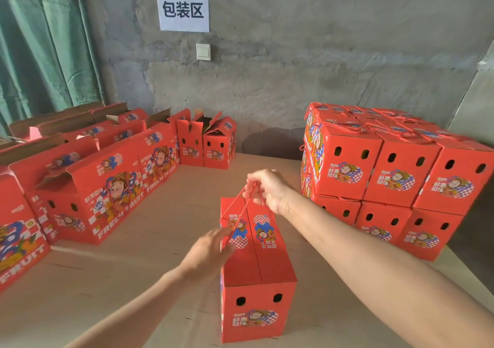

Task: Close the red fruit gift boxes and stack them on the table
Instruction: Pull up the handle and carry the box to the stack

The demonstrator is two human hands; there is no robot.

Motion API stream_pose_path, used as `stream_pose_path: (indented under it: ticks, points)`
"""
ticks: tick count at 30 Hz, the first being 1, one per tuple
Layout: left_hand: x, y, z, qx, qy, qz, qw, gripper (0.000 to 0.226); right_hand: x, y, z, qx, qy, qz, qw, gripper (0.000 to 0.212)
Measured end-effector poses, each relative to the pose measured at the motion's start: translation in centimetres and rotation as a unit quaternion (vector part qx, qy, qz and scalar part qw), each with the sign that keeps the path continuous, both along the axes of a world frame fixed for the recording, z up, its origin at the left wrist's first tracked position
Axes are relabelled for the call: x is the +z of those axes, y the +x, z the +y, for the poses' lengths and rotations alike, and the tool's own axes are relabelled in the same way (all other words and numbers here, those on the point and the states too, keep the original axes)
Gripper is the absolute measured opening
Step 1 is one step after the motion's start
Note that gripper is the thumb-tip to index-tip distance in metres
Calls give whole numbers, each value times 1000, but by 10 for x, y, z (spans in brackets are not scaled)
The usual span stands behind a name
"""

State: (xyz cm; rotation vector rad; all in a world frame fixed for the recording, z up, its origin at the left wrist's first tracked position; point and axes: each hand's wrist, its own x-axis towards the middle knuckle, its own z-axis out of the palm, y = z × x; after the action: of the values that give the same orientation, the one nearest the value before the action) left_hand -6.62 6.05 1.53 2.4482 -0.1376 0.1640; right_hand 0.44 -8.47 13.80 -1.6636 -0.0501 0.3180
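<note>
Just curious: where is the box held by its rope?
The box stands bottom centre in the head view, on the table, right hand gripping its rope, stacked boxes to its right.

even soft daylight, faint shadows; left hand [211,251] motion-blurred; wide-angle bending at edges

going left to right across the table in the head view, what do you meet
row of open red cardboard gift boxes → closed red gift box with red rope handle → stack of closed red gift boxes
</note>
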Motion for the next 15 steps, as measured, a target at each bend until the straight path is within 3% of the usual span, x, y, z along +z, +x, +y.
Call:
stream_pose_path:
  ticks: [2,4,9,15]
  points:
    - [-9,-11,2,-37,6,15,999,62,5,2,1,2,-22,-37,999,23]
    - [-4,-14,4,-49,4,-3,999,73,15,4,2,-2,-11,-73,997,24]
    - [30,-8,8,-60,-80,-45,994,73,57,14,9,-11,43,-140,989,16]
    - [43,18,22,-141,-139,-76,977,86,80,26,16,-60,12,-178,982,14]
